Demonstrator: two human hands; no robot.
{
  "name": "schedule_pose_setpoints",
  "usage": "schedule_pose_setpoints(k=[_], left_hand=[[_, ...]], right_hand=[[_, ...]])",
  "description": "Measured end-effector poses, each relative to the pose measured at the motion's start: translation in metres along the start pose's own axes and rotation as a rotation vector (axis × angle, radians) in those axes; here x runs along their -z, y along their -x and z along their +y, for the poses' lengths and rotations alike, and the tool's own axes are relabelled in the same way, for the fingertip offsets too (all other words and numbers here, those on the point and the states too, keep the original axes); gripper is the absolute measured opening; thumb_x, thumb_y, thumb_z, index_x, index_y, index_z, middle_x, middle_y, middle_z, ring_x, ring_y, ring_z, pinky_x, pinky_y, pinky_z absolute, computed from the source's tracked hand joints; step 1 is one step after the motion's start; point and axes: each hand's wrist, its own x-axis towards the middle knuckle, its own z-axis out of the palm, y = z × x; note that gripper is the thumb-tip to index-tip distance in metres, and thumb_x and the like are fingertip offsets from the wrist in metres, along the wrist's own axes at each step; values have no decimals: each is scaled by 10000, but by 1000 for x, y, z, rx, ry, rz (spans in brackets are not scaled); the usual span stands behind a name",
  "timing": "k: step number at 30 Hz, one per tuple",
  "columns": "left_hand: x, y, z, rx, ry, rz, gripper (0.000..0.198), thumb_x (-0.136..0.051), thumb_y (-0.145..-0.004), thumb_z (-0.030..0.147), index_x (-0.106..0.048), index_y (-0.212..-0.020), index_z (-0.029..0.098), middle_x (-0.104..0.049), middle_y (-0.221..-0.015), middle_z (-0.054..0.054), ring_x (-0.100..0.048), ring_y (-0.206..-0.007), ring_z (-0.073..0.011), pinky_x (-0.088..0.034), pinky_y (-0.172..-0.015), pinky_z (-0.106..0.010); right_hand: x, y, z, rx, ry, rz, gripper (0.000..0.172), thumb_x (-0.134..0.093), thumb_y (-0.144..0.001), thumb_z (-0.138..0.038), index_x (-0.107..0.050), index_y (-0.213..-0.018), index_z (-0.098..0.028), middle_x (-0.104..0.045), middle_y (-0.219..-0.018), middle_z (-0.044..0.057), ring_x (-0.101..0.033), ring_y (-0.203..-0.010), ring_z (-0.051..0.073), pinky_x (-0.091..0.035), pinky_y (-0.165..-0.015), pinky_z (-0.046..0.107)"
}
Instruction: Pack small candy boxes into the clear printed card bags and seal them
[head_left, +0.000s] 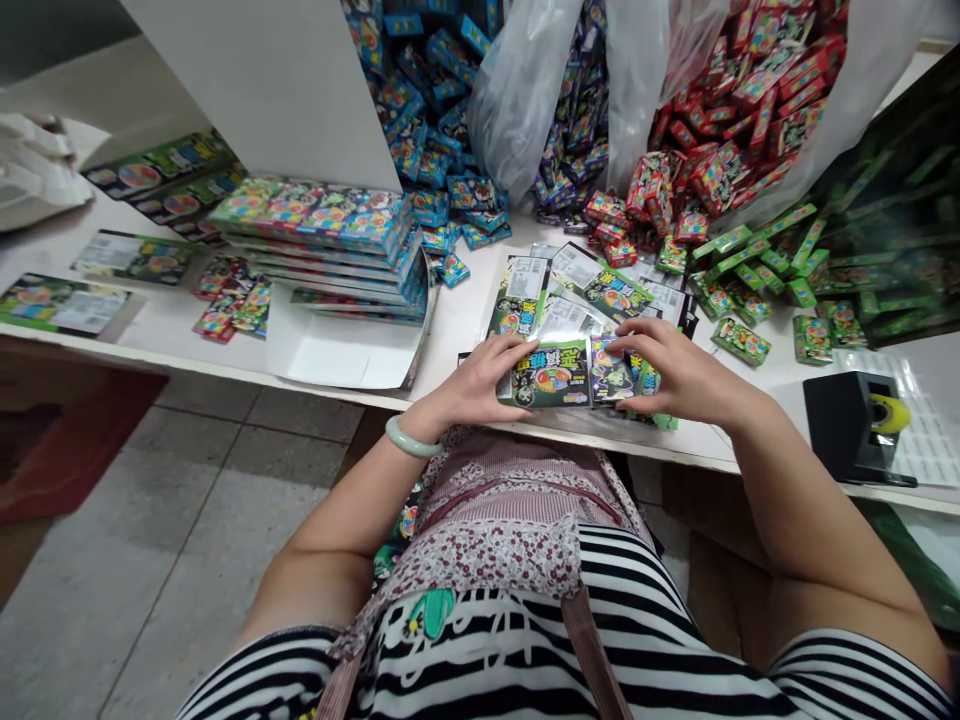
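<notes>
The printed pack [553, 378] bears large white characters on dark green and a round multicoloured emblem; the writing is too blurred to read. Its right end is covered by the right hand [675, 375], which closes on it. The left hand [480, 375] grips the left end, fingers curled over the top edge. The pack is held between both hands at the near edge of the table [457, 330]. Heaps of blue boxes [420, 100] and red boxes [757, 80] are cut off at the top.
</notes>
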Motion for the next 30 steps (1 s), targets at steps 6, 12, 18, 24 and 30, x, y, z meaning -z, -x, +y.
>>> schedule_pose_setpoints(k=[6, 12, 18, 24, 30], left_hand=[[-7, -3, -2, 64, -3, 13, 1036, -826, -715, 500, -286, -1564, 257, -472, -1407, -163, -504, -1286, -367, -462, -1083, -588], [-9, -4, 2, 3, 33, -1, 1032, -823, -717, 509, -301, -1560, 221, -483, -1377, -175, -513, -1276, -357, -475, -1078, -566], [-4, -4, 1, 101, 13, 75, 1005, -818, -723, 496, -316, -1554, 236, -474, -1409, -168, -492, -1313, -365, -445, -1110, -579], [-9, -4, -3, 115, 37, 145, 1027, -818, -707, 534, -325, -1548, 212, -477, -1412, -174, -482, -1335, -361, -441, -1126, -574], [-17, -5, -3, 133, 50, 177, 1040, -803, -708, 571, -325, -1554, 202, -477, -1428, -180, -459, -1357, -375, -412, -1148, -591]], right_hand=[[7, -1, -4, 19, 115, -36, 573, -791, -783, -417, -584, -1275, -209, -534, -1316, 188, -551, -1173, 375, -493, -976, 566], [4, 1, -9, 60, 22, -38, 509, -772, -804, -435, -586, -1223, -212, -542, -1270, 168, -549, -1172, 345, -503, -977, 526], [-12, -2, -8, -6, 1, 142, 695, -725, -837, -519, -460, -1401, -211, -507, -1431, 195, -465, -1353, 360, -400, -1103, 547], [-18, -4, -14, -50, 168, 348, 406, -508, -986, -421, -511, -1369, -284, -661, -1308, 101, -403, -1432, 345, -189, -1180, 626], [-27, -19, -19, -71, 117, 293, 329, -477, -995, -387, -584, -1286, -277, -696, -1216, 112, -491, -1376, 340, -207, -1181, 642]])
